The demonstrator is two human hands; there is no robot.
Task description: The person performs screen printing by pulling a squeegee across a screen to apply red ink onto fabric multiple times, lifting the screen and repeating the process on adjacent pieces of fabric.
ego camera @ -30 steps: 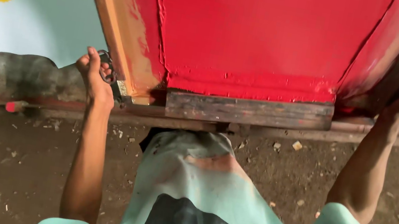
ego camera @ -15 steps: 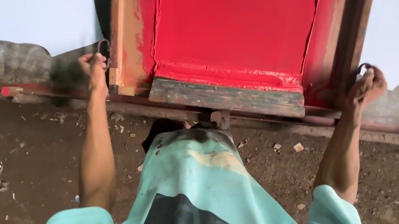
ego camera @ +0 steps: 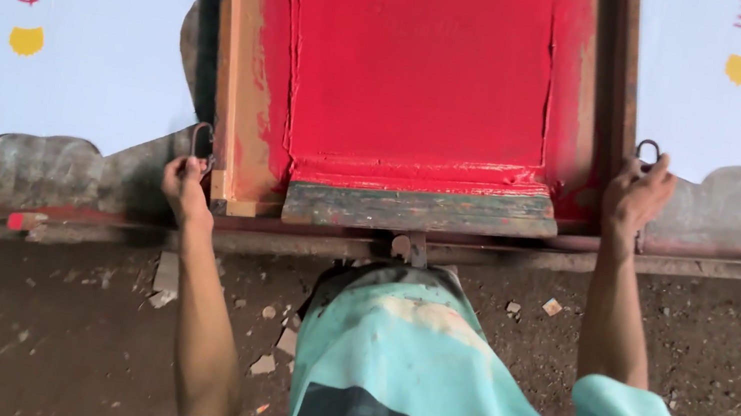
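left hand fingers curled | right hand apparently gripping | arms outstretched

I'm standing in a screen-printing workshop: red ink-coated wooden frame lying on long pale printed sheets, rusty rail running along, dirt floor with scraps.

Soft, even daylight, no hard glare.

Bright on the pale printed sheet and red frame; dimmer on the dirt floor below. Faint shadows only under the frame's lower edge and along the rail. Mostly sharp, slightly soft toward the corners, with mild wide-angle bending at the edges.
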